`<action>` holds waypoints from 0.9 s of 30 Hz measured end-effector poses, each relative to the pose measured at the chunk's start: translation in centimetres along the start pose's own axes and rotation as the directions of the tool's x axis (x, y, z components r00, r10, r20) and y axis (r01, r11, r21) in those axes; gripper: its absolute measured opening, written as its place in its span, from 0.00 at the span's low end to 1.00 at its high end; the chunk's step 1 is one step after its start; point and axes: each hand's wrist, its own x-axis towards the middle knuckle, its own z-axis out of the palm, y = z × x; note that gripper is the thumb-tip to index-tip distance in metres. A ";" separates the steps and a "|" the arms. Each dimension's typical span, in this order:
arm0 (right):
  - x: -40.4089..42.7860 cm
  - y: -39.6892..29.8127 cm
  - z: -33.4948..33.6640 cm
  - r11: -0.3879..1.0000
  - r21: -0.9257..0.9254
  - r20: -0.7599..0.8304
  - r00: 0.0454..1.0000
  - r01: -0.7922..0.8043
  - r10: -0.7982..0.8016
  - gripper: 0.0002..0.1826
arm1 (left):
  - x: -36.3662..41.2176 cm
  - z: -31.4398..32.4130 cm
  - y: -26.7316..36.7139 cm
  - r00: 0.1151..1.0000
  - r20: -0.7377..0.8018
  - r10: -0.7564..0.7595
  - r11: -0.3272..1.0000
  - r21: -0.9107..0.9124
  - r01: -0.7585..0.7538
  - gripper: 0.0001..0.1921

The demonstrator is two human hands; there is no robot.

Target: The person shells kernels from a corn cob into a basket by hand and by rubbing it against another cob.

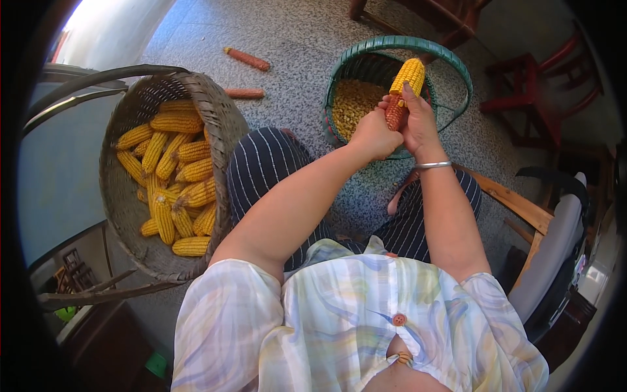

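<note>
My left hand (376, 133) grips the bare red lower part of a partly shelled corn cob (395, 111). Around the same cob, my right hand (420, 120) is closed, its thumb at the edge of the remaining yellow kernels. The cob's upper part still carries yellow kernels and tilts up and to the right. Both hands are over the near right side of a green woven basket (338, 73) with an arched handle. Loose corn kernels (356, 105) lie inside it. At left, a large woven bamboo basket (223, 112) holds several ears of corn (164, 215).
Two stripped cobs, one farther off (247, 59) and one nearer (245, 93), lie on the speckled floor (289, 29). A red wooden chair (524, 98) stands at the right. Wooden furniture legs (441, 19) are beyond the green basket. A wood-framed item (514, 206) is near my right knee.
</note>
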 end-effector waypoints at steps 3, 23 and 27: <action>0.4 0.5 -0.3 0.990 -0.130 0.033 0.998 0.049 -0.045 0.16 | -0.2 -0.3 0.6 0.997 0.035 -0.073 0.997 -0.010 0.073 0.16; 0.3 0.2 -0.2 0.999 0.022 -0.062 0.998 -0.029 0.031 0.17 | 0.4 -0.1 -0.3 0.999 0.007 -0.034 0.989 0.146 0.033 0.18; 0.6 0.8 -0.7 0.999 -0.046 -0.006 1.000 -0.003 0.002 0.15 | 0.0 -0.3 0.2 0.991 0.052 -0.126 0.991 0.048 0.123 0.21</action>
